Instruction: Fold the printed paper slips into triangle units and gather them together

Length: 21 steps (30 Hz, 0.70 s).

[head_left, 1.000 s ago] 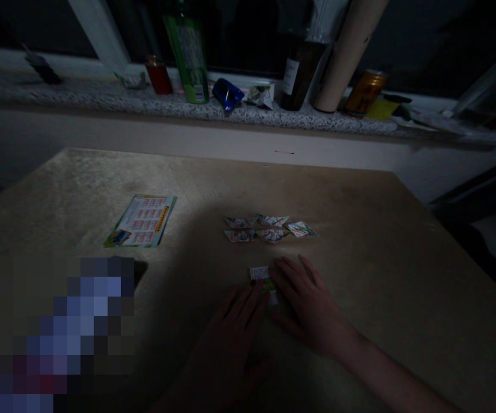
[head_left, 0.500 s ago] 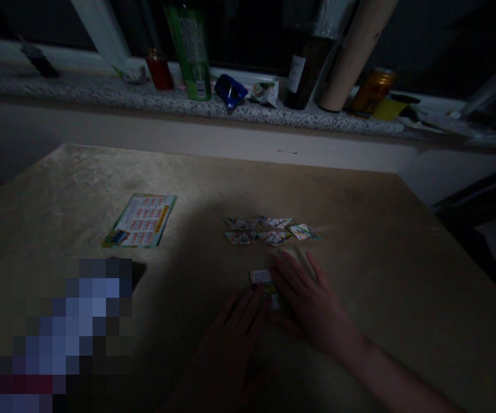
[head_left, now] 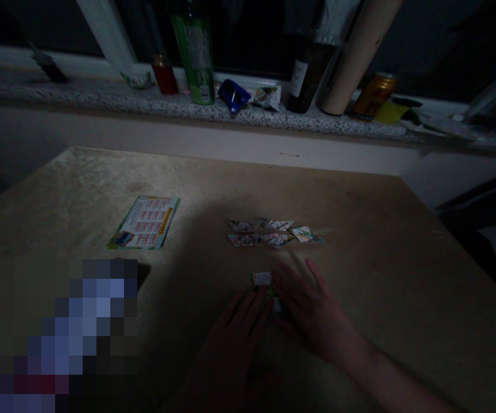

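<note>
A small printed piece of paper (head_left: pixel 262 279) lies on the table between my hands, partly covered by them. My left hand (head_left: pixel 241 318) rests on its left side with fingers stretched out. From the right, my right hand (head_left: pixel 306 301) lies flat over its right side, fingers extended and forefinger apart. Beyond my hands sit several folded paper pieces (head_left: pixel 277 238), pointed at the ends and set in two rows, with a diamond-shaped one (head_left: pixel 306 234) at the right end. Farther left lies a flat printed sheet (head_left: pixel 144 222) with red number grids.
The wooden table (head_left: pixel 351 201) meets a wall below a speckled sill (head_left: pixel 114 100). On the sill stand a green bottle (head_left: pixel 198 63), a red jar (head_left: pixel 165 77), a dark bottle (head_left: pixel 302 80), a cardboard tube (head_left: pixel 351 69) and an orange can (head_left: pixel 372 97). A pixelated area (head_left: pixel 80 321) covers the lower left.
The view has shifted slightly, so everything sits a little lower and to the right. My right hand has turned a little over the paper; the folded pieces lie as before.
</note>
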Tool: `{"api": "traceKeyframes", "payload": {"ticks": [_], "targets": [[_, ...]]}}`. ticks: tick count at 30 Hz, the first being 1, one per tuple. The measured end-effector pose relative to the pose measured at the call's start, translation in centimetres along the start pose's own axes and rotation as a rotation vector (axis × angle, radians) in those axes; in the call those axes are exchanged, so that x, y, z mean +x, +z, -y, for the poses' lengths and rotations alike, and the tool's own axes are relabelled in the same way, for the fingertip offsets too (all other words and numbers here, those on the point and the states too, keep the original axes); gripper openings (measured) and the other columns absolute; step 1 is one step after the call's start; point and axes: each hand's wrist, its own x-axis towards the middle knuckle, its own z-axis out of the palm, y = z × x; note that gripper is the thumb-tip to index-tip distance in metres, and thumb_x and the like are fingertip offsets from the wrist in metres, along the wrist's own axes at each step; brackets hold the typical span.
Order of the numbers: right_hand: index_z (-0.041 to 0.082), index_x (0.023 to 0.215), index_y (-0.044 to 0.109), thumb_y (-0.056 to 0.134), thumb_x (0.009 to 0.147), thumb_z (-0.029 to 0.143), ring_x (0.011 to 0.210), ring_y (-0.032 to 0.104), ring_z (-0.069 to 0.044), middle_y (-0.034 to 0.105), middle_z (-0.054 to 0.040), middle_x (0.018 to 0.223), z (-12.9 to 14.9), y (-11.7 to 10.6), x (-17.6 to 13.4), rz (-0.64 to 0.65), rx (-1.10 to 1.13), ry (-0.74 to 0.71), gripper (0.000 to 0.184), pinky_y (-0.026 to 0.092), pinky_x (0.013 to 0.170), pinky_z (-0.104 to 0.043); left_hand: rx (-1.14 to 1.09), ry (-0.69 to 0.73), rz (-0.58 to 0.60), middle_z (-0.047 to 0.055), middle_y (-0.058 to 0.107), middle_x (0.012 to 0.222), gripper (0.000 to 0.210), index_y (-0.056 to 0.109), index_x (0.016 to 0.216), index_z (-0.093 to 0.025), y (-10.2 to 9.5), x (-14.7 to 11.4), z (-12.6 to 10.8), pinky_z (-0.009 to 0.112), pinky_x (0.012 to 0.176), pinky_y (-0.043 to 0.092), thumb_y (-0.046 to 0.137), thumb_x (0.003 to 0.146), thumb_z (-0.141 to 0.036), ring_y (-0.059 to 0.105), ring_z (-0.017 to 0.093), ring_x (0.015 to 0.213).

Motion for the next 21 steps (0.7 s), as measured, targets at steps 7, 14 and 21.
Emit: {"api": "traceKeyframes", "payload": {"ticks": [7,14,21], "targets": [[0.017,0.129,0.050,0.041,0.093,0.044,0.134,0.032,-0.021,0.049,-0.0032,0.137,0.1,0.5,-1.7,-0.032,-0.042,-0.019,0.045,-0.003,0.116,-0.050,-0.002,0.003,0.020,0.004,0.009,0.155,0.091,0.009,0.148,-0.020,-0.2,0.1,0.0,0.042,0.113,0.015,0.061,0.077,-0.045,0.013,0.025,0.140],[0.016,0.126,0.053,0.040,0.093,0.043,0.130,0.038,-0.022,0.055,-0.0070,0.131,0.2,-0.1,-1.5,-0.027,-0.050,-0.075,0.044,0.000,0.115,-0.051,-0.005,-0.015,0.036,0.002,0.008,0.155,0.092,0.009,0.148,-0.022,-0.3,0.0,-0.2,0.040,0.113,0.014,0.061,0.076,-0.046,0.013,0.023,0.140],[0.019,0.122,0.056,0.040,0.094,0.039,0.130,0.039,-0.024,0.056,-0.0049,0.130,0.9,0.0,-1.7,-0.021,-0.100,-0.071,0.038,0.000,0.114,-0.053,-0.013,-0.017,0.033,0.003,0.012,0.154,0.089,0.011,0.148,-0.021,-0.7,0.1,-0.1,0.042,0.113,0.017,0.059,0.078,-0.046,0.016,0.025,0.139]]}}
